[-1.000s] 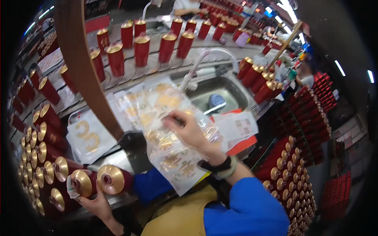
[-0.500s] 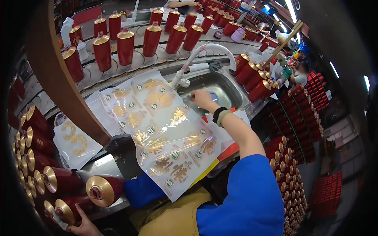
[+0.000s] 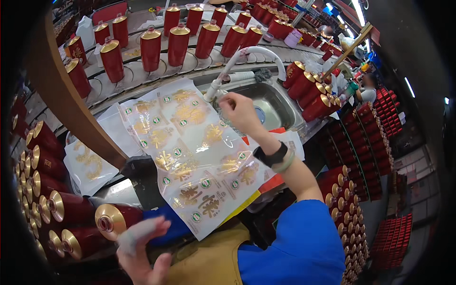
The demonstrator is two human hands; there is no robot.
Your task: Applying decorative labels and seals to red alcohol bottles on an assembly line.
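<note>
My left hand is raised at the lower left, its fingers apart and empty, with a pale wrap on one finger. Just beyond it lies a red bottle with a gold shoulder, beside several more red bottles. My right hand hovers by the left rim of the sink, above the far right side of a decal sheet. Its fingers are curled together; what they hold, if anything, I cannot make out. The clear decal sheet, with gold characters and round green marks, slopes down toward me.
A conveyor carrying upright red bottles curves along the back. A white tap arches over the sink. A brown post crosses the left. Smaller gold decals lie behind it. Stacked bottles fill the right.
My left hand has left the bottles at the lower left and come up to the right. My right hand has drawn back from the sink. Bottles on the conveyor have shifted left.
</note>
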